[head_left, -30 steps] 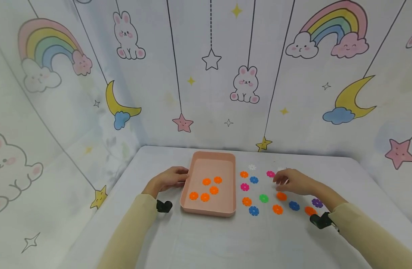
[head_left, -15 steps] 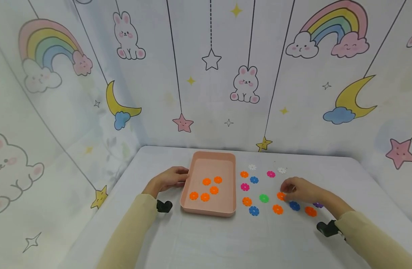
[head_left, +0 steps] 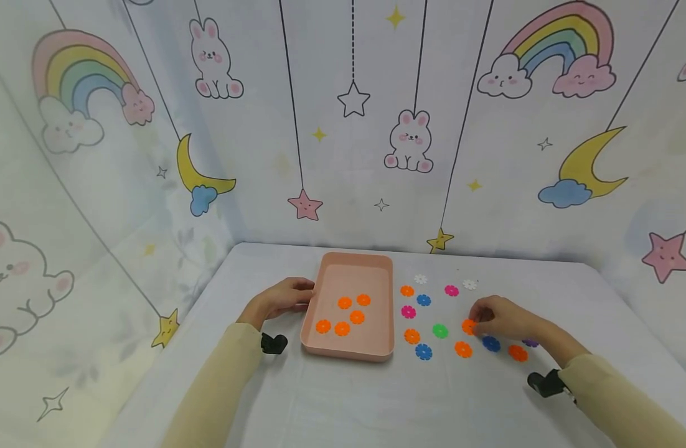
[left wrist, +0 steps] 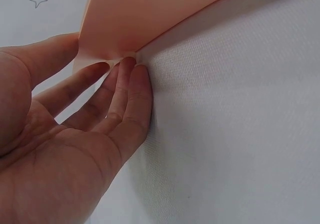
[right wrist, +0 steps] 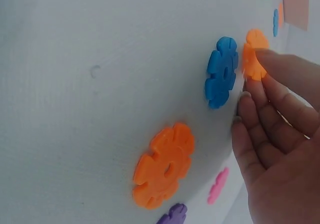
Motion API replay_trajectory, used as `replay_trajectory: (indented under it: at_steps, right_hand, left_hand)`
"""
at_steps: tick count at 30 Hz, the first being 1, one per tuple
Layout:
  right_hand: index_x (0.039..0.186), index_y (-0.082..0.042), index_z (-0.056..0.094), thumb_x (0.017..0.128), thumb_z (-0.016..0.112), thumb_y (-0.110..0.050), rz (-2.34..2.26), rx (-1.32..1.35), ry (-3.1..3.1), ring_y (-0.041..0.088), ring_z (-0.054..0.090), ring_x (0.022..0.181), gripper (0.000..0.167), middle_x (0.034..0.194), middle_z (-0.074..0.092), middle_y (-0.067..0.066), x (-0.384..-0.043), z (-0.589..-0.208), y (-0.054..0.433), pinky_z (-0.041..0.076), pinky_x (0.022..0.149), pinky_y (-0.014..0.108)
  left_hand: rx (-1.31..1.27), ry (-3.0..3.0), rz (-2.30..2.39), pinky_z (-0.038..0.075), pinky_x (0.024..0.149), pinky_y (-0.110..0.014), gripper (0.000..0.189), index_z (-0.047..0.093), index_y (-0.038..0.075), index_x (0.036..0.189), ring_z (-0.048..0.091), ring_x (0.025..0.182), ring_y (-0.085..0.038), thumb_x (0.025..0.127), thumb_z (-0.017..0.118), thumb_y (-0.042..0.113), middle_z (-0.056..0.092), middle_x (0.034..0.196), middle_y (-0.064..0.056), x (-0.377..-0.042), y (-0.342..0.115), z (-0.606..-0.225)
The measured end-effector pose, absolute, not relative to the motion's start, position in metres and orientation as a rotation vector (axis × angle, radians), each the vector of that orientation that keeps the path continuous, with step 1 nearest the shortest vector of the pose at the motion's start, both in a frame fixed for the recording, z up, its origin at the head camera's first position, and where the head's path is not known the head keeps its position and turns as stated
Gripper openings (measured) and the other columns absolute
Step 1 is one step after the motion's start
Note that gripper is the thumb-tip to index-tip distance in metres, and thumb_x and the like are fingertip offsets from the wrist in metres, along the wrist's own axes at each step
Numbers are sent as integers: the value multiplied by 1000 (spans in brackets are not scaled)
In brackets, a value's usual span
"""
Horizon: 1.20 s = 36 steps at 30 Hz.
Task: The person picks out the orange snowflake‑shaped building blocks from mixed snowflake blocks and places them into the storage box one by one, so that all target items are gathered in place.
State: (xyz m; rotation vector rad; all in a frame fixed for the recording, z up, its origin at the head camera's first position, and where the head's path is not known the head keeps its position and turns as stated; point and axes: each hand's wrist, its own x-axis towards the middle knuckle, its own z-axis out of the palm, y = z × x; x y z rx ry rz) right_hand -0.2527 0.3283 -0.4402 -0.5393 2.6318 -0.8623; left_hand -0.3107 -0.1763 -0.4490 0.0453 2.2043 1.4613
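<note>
The left hand (head_left: 280,295) lies at the left side of a peach-coloured tray (head_left: 355,277). Its extended fingers and thumb touch the tray's outer wall, as the left wrist view shows. Several orange flower-shaped discs lie inside the tray. To the tray's right, the right hand (head_left: 502,318) pinches another orange flower-shaped disc (right wrist: 252,46) between thumb and fingers, low over the white cloth. Close beside those fingers is a blue disc (right wrist: 221,73). A further orange disc (right wrist: 165,168) lies nearer the wrist, with a purple disc (right wrist: 173,215) partly in frame.
Spread between the tray and the right hand are more discs, among them a green one (head_left: 441,331), a pink one (head_left: 408,312) and a white one (head_left: 420,279). Behind the table (head_left: 343,404) hangs a patterned curtain (head_left: 253,124).
The right hand has come down and slightly right from near the far pink and white discs to an orange disc, which it now pinches. The left hand and tray stay put.
</note>
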Motion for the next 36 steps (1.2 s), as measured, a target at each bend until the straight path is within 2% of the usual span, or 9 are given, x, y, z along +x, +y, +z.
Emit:
replay_trajectory:
  at_steps: [6, 14, 22, 28, 36]
  right_hand:
    - [103, -4, 68, 94, 71, -13, -895, -560, 2617, 21, 59, 84, 12, 90, 65, 2, -256, -443, 332, 55, 73, 23]
    - [106, -2, 69, 98, 68, -14, -932, -590, 2582, 20, 63, 88, 15, 95, 69, 4, -255, -438, 333, 56, 78, 19]
    - [106, -6, 70, 98, 69, -15, -953, -651, 2620, 18, 64, 90, 12, 99, 70, 2, -260, -425, 321, 57, 79, 20]
    - [106, -6, 70, 98, 71, -17, -1002, -670, 2634, 22, 66, 88, 14, 96, 70, 1, -264, -417, 302, 59, 78, 25]
    - [104, -3, 70, 98, 69, -12, -1068, -762, 2654, 32, 68, 86, 11, 92, 71, 3, -271, -399, 260, 59, 77, 25]
  left_hand:
    - [39, 2195, 1481, 49, 109, -44, 47, 50, 2, 147, 61, 119, -25, 105, 60, 21, 56, 144, -15, -310, -177, -451]
    - [41, 2187, 1494, 50, 108, -44, 48, 50, 0, 147, 62, 118, -25, 104, 61, 20, 55, 144, -15, -309, -177, -454]
    - [49, 2212, 1468, 51, 107, -44, 49, 51, 1, 147, 62, 118, -25, 104, 62, 23, 56, 143, -15, -310, -176, -453]
    - [54, 2220, 1463, 51, 107, -44, 50, 50, 1, 147, 62, 118, -25, 104, 62, 23, 55, 144, -15, -308, -176, -452]
    - [54, 2223, 1467, 51, 107, -44, 49, 50, 1, 147, 62, 118, -25, 104, 61, 22, 56, 143, -15, -308, -177, -450]
